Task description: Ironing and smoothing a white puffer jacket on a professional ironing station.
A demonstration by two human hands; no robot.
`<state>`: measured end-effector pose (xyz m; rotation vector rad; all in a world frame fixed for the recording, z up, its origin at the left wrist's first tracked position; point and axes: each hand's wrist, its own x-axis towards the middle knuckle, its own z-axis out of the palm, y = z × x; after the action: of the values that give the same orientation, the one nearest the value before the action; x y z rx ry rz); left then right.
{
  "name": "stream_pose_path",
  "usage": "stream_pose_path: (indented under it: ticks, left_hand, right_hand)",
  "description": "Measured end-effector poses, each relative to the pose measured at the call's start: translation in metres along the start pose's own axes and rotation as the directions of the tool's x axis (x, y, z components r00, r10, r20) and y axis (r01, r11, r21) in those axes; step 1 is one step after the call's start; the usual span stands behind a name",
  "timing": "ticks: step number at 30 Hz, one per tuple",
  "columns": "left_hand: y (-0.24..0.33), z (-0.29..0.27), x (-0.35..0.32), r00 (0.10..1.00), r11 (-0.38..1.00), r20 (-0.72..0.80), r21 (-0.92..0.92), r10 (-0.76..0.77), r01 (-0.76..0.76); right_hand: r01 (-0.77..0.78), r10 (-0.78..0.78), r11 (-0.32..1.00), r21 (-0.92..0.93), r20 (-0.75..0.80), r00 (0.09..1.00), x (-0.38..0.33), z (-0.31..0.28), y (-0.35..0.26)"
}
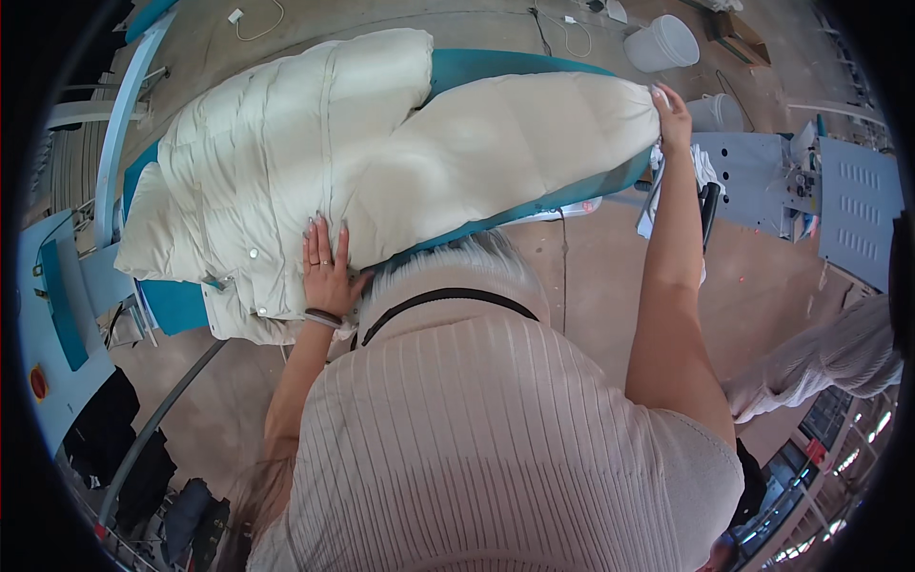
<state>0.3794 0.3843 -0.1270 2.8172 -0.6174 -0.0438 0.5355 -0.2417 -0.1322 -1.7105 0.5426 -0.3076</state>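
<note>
A cream puffer jacket (381, 162) lies spread over a teal ironing board (515, 63), with one sleeve stretched out to the right. My left hand (329, 276) rests flat on the jacket's body near its front edge, fingers extended; it wears a ring, with bands at the wrist. At the far right end of the sleeve, my right hand (673, 119) has its fingers bent over the gathered cuff (644, 107). The thumb of this hand is hidden. Snap buttons (254, 254) show on the jacket's lower left part.
Two white buckets (661, 44) (717, 113) stand on the floor beyond the board's right end. Pale blue machine housings (858, 205) are at the right, and a blue panel with a red knob (38, 382) is at the left. Dark garments (114, 429) hang at lower left. Cables lie across the floor.
</note>
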Motion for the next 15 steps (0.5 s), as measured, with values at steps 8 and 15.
stream_pose_path:
  ticks: [8,15]
  left_hand:
    - [-0.017,0.019,-0.025,0.996,0.992,0.052,0.110,-0.070,0.064]
    - [-0.005,0.023,-0.009,0.982,0.985,-0.122,0.073,-0.146,0.156]
  right_hand:
    - [-0.429,-0.415,0.163,-0.889,-0.456,0.787,-0.054,-0.133,0.051]
    - [-0.541,0.422,0.658,-0.524,-0.339,0.841,-0.082,-0.245,0.056]
